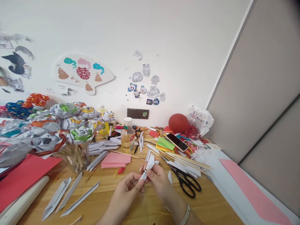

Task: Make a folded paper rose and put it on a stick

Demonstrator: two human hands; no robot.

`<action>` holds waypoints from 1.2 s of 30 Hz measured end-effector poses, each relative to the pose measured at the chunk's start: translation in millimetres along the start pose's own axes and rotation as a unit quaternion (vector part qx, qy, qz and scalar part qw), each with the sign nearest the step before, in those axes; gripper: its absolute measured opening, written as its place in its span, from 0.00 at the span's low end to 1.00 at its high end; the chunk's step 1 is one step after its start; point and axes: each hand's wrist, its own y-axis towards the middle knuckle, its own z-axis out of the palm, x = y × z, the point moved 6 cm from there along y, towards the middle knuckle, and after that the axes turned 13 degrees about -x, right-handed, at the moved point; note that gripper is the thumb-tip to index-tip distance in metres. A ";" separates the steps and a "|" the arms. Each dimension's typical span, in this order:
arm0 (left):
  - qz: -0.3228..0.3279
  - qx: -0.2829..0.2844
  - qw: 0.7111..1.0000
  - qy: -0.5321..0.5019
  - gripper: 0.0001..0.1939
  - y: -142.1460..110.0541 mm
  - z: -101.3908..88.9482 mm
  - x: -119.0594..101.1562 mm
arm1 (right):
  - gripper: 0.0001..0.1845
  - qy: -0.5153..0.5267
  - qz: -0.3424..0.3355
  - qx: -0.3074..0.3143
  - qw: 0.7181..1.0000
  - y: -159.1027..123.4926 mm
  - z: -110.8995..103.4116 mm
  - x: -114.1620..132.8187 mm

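Observation:
A folded white paper piece (pixel 150 163), with a thin dark band round its middle, is held up above the wooden table. My left hand (pixel 131 185) pinches its lower end between thumb and fingers. My right hand (pixel 157 178) grips it higher up, with the thumb near the dark band. The tips of some fingers are hidden behind the paper. Beyond my hands lies a stack of pink paper squares (pixel 116 160). Black-handled scissors (pixel 185 179) rest to the right of my right hand. Folded white paper strips (pixel 81 198) lie on the table to the left.
Paper flowers (pixel 49 137) crowd the left, some in a clear cup (pixel 76 157). A bottle of pale liquid (pixel 127 137) stands upright at the back. Wooden sticks (pixel 187 161), a phone (pixel 177 142), green paper squares (pixel 166 143) and a red balloon (pixel 178 122) lie back right.

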 end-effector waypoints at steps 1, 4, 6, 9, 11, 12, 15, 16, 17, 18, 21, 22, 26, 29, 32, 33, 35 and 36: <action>-0.004 -0.003 1.000 -0.003 0.25 0.1 -0.1 0.9 | 0.18 -0.022 0.000 0.014 1.000 -0.1 0.5 2.1; -0.011 -0.005 1.000 -0.006 0.25 1.3 -0.6 3.1 | 0.19 -0.070 0.030 0.053 0.996 -1.3 2.4 3.4; -0.010 -0.004 1.000 -0.003 0.25 2.4 -1.2 3.9 | 0.19 -0.070 0.046 0.045 0.996 -1.5 1.8 2.2; -0.003 -0.007 1.000 0.007 0.25 3.5 -1.7 4.6 | 0.15 -0.040 0.043 -0.036 0.998 0.5 -4.5 -0.1; -0.002 -0.008 1.000 0.010 0.25 3.4 -1.5 5.1 | 0.16 -0.012 0.047 -0.079 0.996 1.1 -7.8 -2.6; -0.004 -0.006 1.000 0.012 0.25 3.2 -1.1 5.3 | 0.17 -0.001 0.052 -0.085 0.995 1.3 -8.4 -3.6; -0.013 0.002 1.000 0.011 0.25 2.0 0.4 6.5 | 0.18 0.036 0.067 -0.055 0.996 2.2 -8.1 -4.0; -0.018 0.008 1.000 0.010 0.25 1.5 1.1 7.4 | 0.18 0.037 0.060 -0.039 0.997 2.5 -8.2 -2.7; -0.021 0.013 1.000 0.008 0.25 1.1 1.7 8.6 | 0.17 0.029 0.046 -0.029 0.998 2.8 -9.0 -1.2; -0.024 0.017 1.000 0.005 0.25 0.9 2.2 10.2 | 0.17 0.016 0.028 -0.026 0.999 3.0 -9.9 -0.2; -0.028 0.017 0.999 -0.013 0.24 1.5 2.0 16.9 | 0.17 -0.015 0.003 -0.050 0.999 2.0 -10.9 -4.7; -0.029 0.012 0.999 -0.026 0.24 2.1 1.6 19.3 | 0.18 -0.012 0.017 -0.055 0.998 1.0 -9.1 -9.3; -0.032 0.001 0.997 -0.074 0.25 4.4 1.0 24.7 | 0.23 -0.004 0.065 -0.047 0.997 -3.9 0.7 -19.6; -0.040 0.008 0.996 -0.080 0.24 4.6 1.8 24.6 | 0.22 -0.009 0.035 -0.072 0.997 -3.8 -4.0 -12.0; -0.056 0.020 0.994 -0.094 0.24 4.3 2.5 24.5 | 0.20 -0.013 0.019 -0.095 0.995 -3.1 -10.0 -10.5; -0.060 0.022 0.993 -0.100 0.23 4.4 2.3 24.5 | 0.20 -0.011 0.023 -0.092 0.995 -3.2 -9.4 -12.9; -0.063 0.020 0.991 -0.112 0.23 4.9 1.2 24.4 | 0.20 0.003 0.037 -0.070 0.997 -4.3 -4.3 -19.3; -0.063 0.018 0.991 -0.118 0.23 5.2 0.5 24.5 | 0.20 0.013 0.044 -0.059 0.997 -5.1 -1.2 -21.9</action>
